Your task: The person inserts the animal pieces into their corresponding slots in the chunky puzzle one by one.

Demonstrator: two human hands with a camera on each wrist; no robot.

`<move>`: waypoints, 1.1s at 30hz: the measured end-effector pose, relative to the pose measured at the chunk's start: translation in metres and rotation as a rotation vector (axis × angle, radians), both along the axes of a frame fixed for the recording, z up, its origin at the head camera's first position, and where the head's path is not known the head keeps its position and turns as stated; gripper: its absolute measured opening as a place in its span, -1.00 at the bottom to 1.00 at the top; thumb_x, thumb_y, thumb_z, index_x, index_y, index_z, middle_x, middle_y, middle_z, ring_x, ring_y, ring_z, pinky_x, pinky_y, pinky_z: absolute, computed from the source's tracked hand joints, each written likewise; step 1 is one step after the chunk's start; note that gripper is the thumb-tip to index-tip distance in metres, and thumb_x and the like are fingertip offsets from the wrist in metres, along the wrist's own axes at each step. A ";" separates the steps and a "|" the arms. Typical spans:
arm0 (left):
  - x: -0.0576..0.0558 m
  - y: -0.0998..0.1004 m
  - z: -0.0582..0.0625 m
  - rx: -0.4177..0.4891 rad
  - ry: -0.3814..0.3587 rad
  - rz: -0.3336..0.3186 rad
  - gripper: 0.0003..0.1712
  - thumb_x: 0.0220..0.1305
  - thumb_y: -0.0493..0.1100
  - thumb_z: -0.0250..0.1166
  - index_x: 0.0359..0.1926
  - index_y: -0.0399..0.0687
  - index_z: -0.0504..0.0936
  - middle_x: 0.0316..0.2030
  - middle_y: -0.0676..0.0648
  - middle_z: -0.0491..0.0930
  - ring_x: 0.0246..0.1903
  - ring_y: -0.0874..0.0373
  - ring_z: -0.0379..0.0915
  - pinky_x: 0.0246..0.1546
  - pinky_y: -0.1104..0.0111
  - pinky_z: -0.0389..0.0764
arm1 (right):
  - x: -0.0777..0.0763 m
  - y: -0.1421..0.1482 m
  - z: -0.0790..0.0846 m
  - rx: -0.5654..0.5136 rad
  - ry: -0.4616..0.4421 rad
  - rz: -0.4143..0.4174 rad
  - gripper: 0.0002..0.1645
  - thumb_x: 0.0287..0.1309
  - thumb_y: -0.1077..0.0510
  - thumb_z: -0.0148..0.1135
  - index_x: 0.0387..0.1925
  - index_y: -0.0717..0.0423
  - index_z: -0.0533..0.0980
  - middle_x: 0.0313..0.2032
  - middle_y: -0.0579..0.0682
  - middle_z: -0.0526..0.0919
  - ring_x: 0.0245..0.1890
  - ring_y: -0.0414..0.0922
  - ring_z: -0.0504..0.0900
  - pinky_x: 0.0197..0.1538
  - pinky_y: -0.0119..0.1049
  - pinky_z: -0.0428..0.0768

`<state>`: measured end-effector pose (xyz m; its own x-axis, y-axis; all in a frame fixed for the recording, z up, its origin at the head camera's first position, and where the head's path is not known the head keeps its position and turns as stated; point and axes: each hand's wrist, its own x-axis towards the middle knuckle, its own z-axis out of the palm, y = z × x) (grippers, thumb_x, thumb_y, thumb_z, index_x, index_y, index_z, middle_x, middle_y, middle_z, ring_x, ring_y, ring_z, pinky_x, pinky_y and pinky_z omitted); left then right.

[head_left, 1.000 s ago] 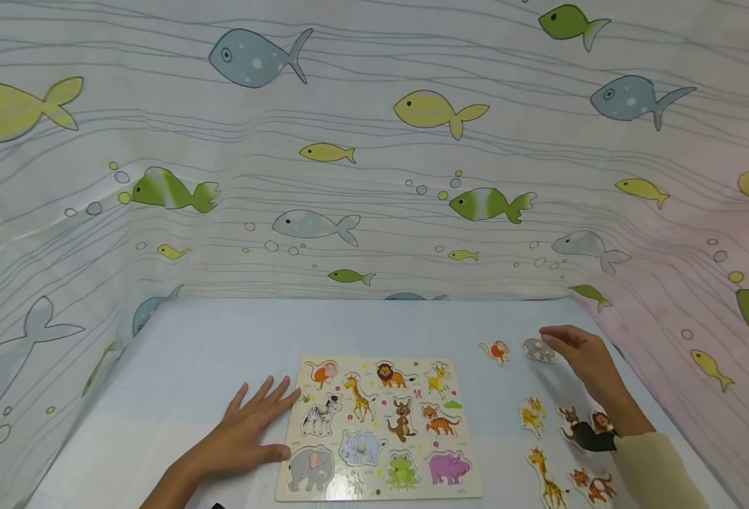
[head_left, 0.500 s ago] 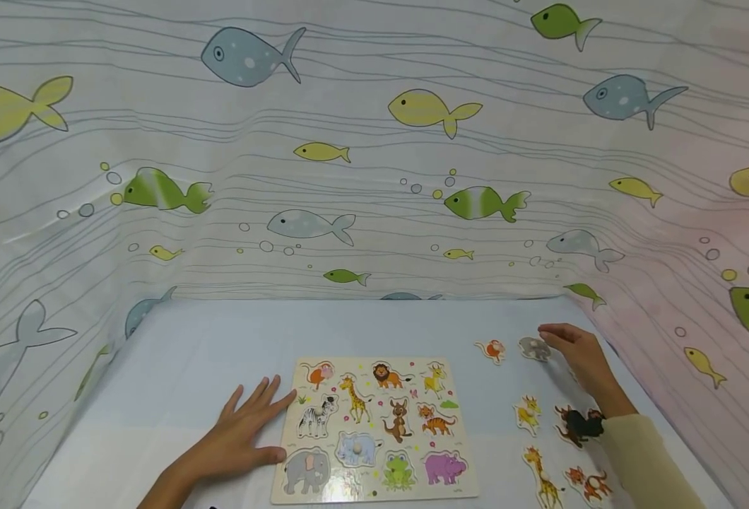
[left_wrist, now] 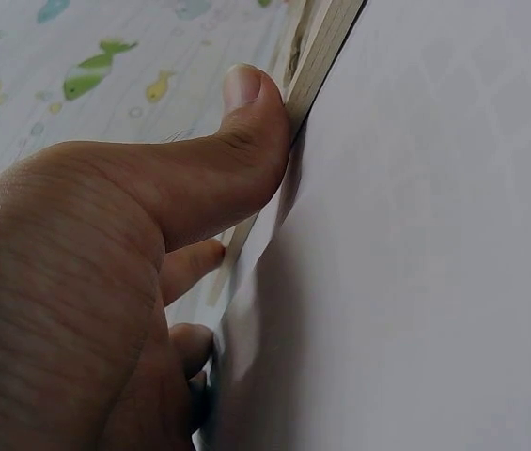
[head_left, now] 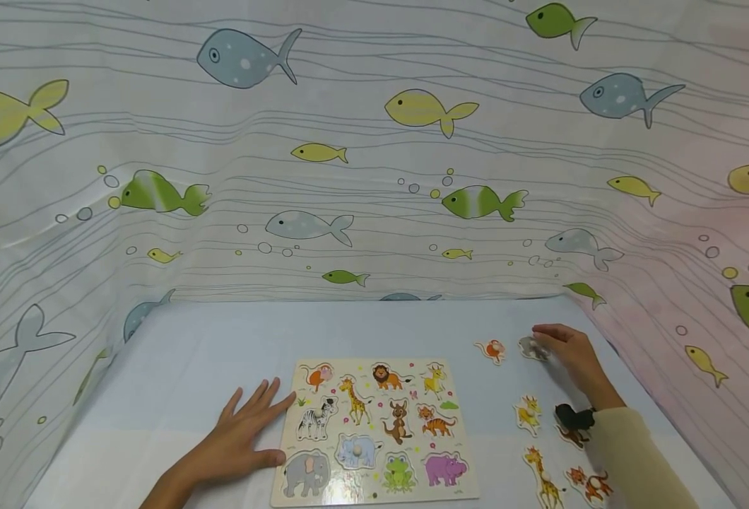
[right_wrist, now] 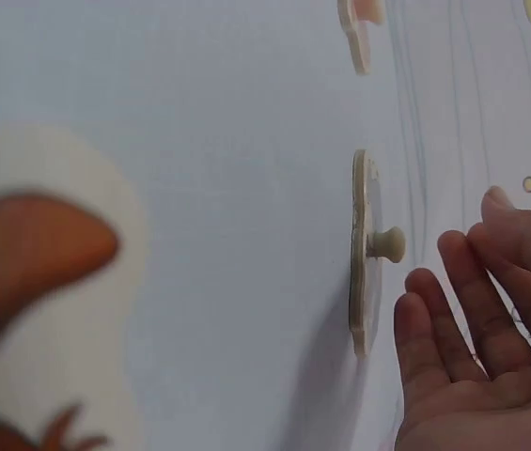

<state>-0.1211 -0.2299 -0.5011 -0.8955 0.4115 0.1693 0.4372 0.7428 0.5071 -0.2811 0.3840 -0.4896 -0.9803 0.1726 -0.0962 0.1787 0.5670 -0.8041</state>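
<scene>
Right wrist: my right grip (right_wrist: pixel 502 385) hangs loose and empty beside the elephant puzzle piece (right_wrist: pixel 359 287), probably light, rigid, best pinched by its knob (right_wrist: pixel 391 244).

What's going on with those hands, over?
Left hand against board's edge. Right hand by gray piece, fingers off its knob. Gray piece lying on table. Nothing visible between fingers and knob.

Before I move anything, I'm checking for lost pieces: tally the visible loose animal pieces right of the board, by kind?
Monkey: 1
Grey animal: 1
Yellow goat: 1
Giraffe: 1
Tiger: 1
Partly hidden brown piece, kind unclear: 1
Total visible: 6
Others may be hidden.
</scene>
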 end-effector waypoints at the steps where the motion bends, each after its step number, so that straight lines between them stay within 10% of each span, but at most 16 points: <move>1: 0.000 0.000 0.000 0.000 -0.001 0.003 0.02 0.01 0.38 0.40 0.46 0.13 0.35 0.47 -0.37 0.18 0.43 -0.50 0.03 0.52 0.09 -0.56 | -0.001 0.000 -0.001 -0.007 -0.009 -0.002 -0.32 0.35 -0.23 0.19 0.26 0.17 0.48 0.29 0.24 0.51 0.32 0.16 0.41 0.38 0.18 0.36; 33: -0.003 -0.002 -0.005 0.002 0.036 -0.011 0.02 0.09 0.52 0.26 0.47 0.16 0.33 0.48 -0.33 0.17 0.43 -0.49 0.04 0.49 -0.15 -0.39 | -0.003 0.006 -0.012 0.197 -0.039 0.114 -0.41 0.34 -0.01 0.26 0.28 0.22 0.49 0.38 0.29 0.40 0.44 0.32 0.25 0.41 0.26 0.27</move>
<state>-0.1244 -0.2322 -0.5066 -0.8844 0.4209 0.2019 0.4631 0.7370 0.4922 -0.2842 0.3901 -0.5014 -0.9907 0.0803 -0.1099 0.1335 0.7310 -0.6692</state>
